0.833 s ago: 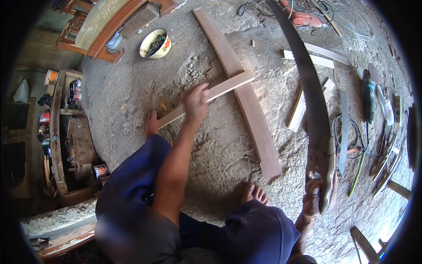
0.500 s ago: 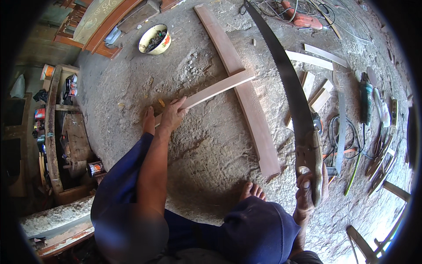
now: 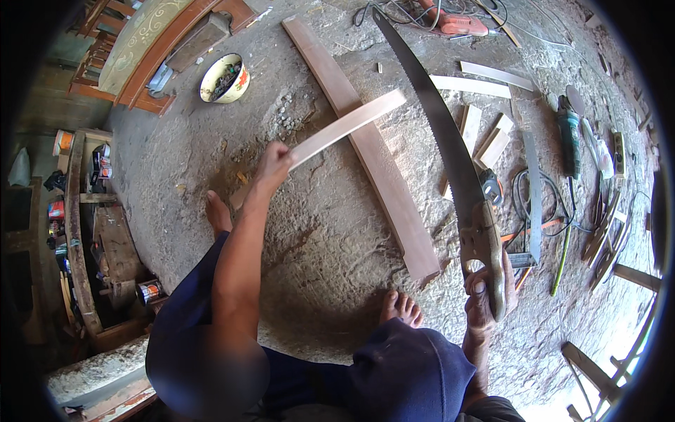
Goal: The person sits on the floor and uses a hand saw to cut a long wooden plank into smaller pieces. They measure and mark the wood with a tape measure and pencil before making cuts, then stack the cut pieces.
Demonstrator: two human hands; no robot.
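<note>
I see the long brown plank (image 3: 373,151) flat on the rough ground, running away from my fingers. Across it lies the pale wooden strip (image 3: 348,126), thin, straight and light-coloured, its far end past the plank and its near end pinched in my left hand (image 3: 273,163), fingers clenched around it. My right hand (image 3: 485,292) grips the wooden handle of the handsaw (image 3: 439,141), fingers curled tight through the grip; its dark toothed blade arcs up and away from them, above the plank's right side. Beyond my left fingers, up and to the left, sits a round bowl (image 3: 223,77), yellowish outside with a white rim, holding a heap of small dark bits I cannot make out.
</note>
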